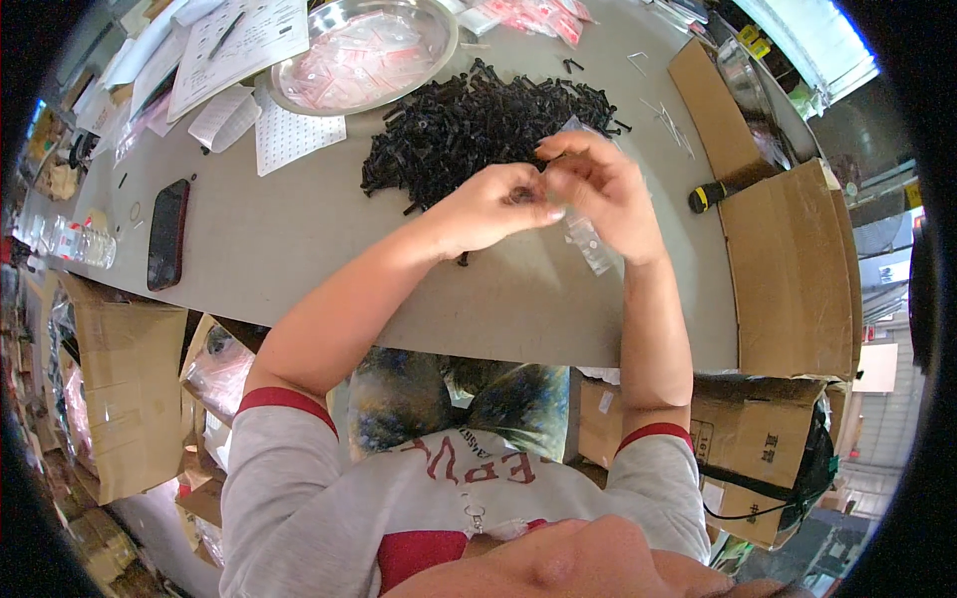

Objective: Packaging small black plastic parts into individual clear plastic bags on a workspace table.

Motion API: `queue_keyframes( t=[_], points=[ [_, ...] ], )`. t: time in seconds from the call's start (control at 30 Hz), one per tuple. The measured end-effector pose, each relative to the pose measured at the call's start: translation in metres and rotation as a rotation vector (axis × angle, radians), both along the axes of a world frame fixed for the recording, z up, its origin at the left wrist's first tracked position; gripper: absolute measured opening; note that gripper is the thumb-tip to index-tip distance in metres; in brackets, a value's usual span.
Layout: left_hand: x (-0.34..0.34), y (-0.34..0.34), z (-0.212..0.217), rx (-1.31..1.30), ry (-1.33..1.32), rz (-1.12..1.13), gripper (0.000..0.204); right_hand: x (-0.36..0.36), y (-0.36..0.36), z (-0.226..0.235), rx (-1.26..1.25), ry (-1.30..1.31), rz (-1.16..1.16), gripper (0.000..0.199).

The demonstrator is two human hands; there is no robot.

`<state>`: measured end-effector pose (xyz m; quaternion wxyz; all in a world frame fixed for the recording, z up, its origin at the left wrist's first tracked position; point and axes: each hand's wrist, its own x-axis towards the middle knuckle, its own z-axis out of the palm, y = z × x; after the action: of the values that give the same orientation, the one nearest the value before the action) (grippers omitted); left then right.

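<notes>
My left hand [495,206] is closed around some small black screws, its fingertips meeting my right hand above the grey table [299,239]. My right hand [603,189] pinches a small clear plastic bag [588,239] that hangs down from it toward the table. Just beyond both hands lies a large pile of black screws [469,125]. One loose black screw [463,259] lies on the table under my left wrist.
A metal bowl [364,55] holding clear bags stands behind the pile. Papers [239,45] lie at the back left, a black phone [167,234] at the left. A yellow-and-black screwdriver [723,189] and cardboard boxes [788,269] are on the right. Water bottles [75,239] stand far left.
</notes>
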<state>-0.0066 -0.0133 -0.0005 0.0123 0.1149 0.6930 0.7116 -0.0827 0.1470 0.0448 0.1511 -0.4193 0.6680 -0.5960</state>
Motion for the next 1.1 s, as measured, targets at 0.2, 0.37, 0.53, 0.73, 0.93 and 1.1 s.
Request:
queue_keyframes(
  t=[0.2, 0.37, 0.53, 0.73, 0.93, 1.1],
  points=[
    [-0.005, -0.015, 0.014, 0.513, -0.055, 0.115, 0.015, -0.009, -0.014, -0.041, 0.492, 0.584, -0.354, 0.022],
    [-0.003, -0.017, 0.018, 0.595, -0.107, 0.178, 0.011, -0.007, -0.032, -0.053, 0.607, 0.727, -0.471, 0.022],
    [-0.002, -0.021, 0.016, 0.577, -0.075, 0.234, 0.012, -0.004, -0.016, -0.039, 0.642, 0.615, -0.268, 0.024],
    [-0.004, -0.019, 0.015, 0.557, -0.066, 0.239, 0.011, -0.016, -0.011, -0.034, 0.501, 0.734, -0.357, 0.021],
    [-0.004, -0.017, 0.015, 0.521, -0.1, 0.239, 0.012, -0.017, -0.016, -0.036, 0.639, 0.932, -0.344, 0.015],
    [-0.005, -0.015, 0.011, 0.441, -0.085, 0.209, 0.013, -0.013, -0.017, -0.033, 0.742, 0.974, -0.361, 0.016]
  ],
)
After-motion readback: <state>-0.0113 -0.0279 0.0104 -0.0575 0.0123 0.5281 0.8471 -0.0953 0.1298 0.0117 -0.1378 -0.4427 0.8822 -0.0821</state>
